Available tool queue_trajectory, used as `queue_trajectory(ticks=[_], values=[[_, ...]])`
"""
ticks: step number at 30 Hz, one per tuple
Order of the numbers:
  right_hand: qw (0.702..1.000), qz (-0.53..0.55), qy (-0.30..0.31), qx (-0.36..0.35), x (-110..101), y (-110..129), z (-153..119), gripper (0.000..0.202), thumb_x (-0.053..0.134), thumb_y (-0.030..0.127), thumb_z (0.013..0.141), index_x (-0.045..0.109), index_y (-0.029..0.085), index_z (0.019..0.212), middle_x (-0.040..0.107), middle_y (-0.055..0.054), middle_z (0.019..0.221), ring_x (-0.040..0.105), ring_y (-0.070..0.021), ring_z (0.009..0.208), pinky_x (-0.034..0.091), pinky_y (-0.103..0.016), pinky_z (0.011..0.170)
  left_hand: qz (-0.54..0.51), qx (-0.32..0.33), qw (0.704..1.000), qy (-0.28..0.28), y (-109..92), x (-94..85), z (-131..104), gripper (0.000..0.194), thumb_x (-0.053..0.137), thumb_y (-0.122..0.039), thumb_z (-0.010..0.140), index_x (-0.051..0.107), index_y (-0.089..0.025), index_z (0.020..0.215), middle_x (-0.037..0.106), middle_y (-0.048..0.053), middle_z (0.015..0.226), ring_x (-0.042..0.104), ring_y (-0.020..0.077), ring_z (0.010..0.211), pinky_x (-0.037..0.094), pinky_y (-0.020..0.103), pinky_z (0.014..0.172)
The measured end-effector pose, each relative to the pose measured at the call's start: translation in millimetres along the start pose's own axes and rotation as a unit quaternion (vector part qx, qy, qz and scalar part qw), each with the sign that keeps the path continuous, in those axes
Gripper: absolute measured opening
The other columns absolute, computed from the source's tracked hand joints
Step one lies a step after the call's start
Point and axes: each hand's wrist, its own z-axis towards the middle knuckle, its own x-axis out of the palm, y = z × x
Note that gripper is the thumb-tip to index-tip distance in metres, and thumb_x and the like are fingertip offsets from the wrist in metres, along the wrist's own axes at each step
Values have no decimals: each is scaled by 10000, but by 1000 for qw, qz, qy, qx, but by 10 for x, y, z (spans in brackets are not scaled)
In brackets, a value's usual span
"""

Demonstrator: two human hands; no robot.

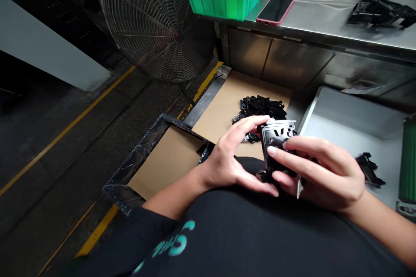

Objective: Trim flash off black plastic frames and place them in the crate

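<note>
Close to my body, both hands are around a black plastic part (270, 138) with a pale, notched top edge. My left hand (229, 156) grips it from the left, fingers at its upper edge and thumb near its bottom. My right hand (328, 169) has its index finger pressed on the face of the part and its thumb below. A small thin metallic piece (299, 187) sticks out under the right fingers; what it belongs to is unclear. Behind the hands lies a pile of similar black parts (261, 107) on a cardboard sheet (221, 112).
Right of the pile stands a grey bin (344, 112) with a black part (370, 169) in it. On the metal shelf are a green basket (224, 2), a phone (276, 8) and black parts (380, 12). A large fan (152, 21) and a black-wrapped, cardboard-lined box (130, 173) are at left.
</note>
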Motion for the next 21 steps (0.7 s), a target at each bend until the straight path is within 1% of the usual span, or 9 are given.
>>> queue_trajectory(ticks=[2, 4, 6, 8, 11, 14, 16, 18, 21], values=[[1000, 7, 0, 12, -6, 9, -2, 378, 819, 315, 912, 763, 263, 1282, 709, -91, 1014, 684, -191, 721, 578, -318, 546, -4, -3, 1000, 10, -5, -7, -6, 1233, 1037, -556, 489, 499, -343, 1578, 592, 108, 1541, 580, 394, 1393, 534, 538, 1151], [999, 23, -4, 32, -15, 21, -6, 333, 795, 303, 923, 765, 299, 1254, 689, -86, 1042, 670, -194, 744, 590, -327, 557, -10, -8, 1000, 16, -9, -13, -8, 1243, 1039, -550, 492, 484, -348, 1586, 587, 105, 1548, 576, 398, 1398, 528, 545, 1161], [997, 44, -30, 60, -19, 32, -11, 329, 765, 260, 925, 764, 305, 1251, 660, -93, 1062, 669, -214, 799, 601, -346, 584, -17, -5, 1000, 18, -15, -18, -6, 1265, 1040, -558, 480, 475, -342, 1590, 588, 109, 1547, 582, 400, 1394, 519, 551, 1172], [990, 66, -73, 99, -4, 40, -16, 354, 743, 219, 916, 762, 306, 1258, 644, -100, 1057, 658, -233, 825, 592, -365, 591, -23, 1, 1000, 17, -24, -19, -4, 1275, 1040, -565, 471, 475, -329, 1590, 590, 114, 1545, 585, 398, 1393, 502, 551, 1191], [962, 124, -135, 201, 64, 44, -23, 355, 712, 215, 934, 741, 320, 1272, 631, -99, 1080, 616, -209, 749, 528, -355, 543, -27, -7, 999, 23, -42, -22, -5, 1258, 1038, -567, 480, 484, -328, 1585, 587, 114, 1548, 570, 396, 1414, 465, 561, 1227], [915, 208, -165, 303, 153, 44, -47, 320, 683, 276, 977, 706, 322, 1293, 606, -88, 1135, 593, -188, 740, 505, -335, 550, -32, -9, 999, 26, -43, -34, -19, 1265, 1028, -595, 478, 476, -350, 1589, 576, 107, 1561, 547, 407, 1442, 445, 589, 1243], [893, 247, -145, 348, 198, 38, -77, 345, 681, 327, 991, 677, 316, 1336, 615, -89, 1161, 616, -198, 786, 528, -329, 582, -33, -11, 999, 25, -30, -47, -35, 1282, 1024, -610, 472, 462, -358, 1597, 565, 108, 1575, 540, 412, 1453, 435, 602, 1251], [874, 283, -101, 381, 227, 26, -107, 388, 657, 370, 1013, 640, 313, 1396, 643, -93, 1143, 637, -200, 772, 540, -320, 572, -31, -19, 999, 26, -14, -63, -52, 1300, 1023, -617, 463, 457, -347, 1602, 560, 120, 1580, 539, 417, 1454, 428, 606, 1258], [846, 353, -54, 396, 263, 8, -121, 421, 602, 401, 1043, 590, 316, 1455, 688, -86, 1046, 671, -209, 723, 531, -305, 507, -29, -13, 999, 20, 8, -88, -71, 1316, 1028, -613, 452, 459, -324, 1602, 562, 136, 1576, 551, 412, 1443, 432, 596, 1260]])
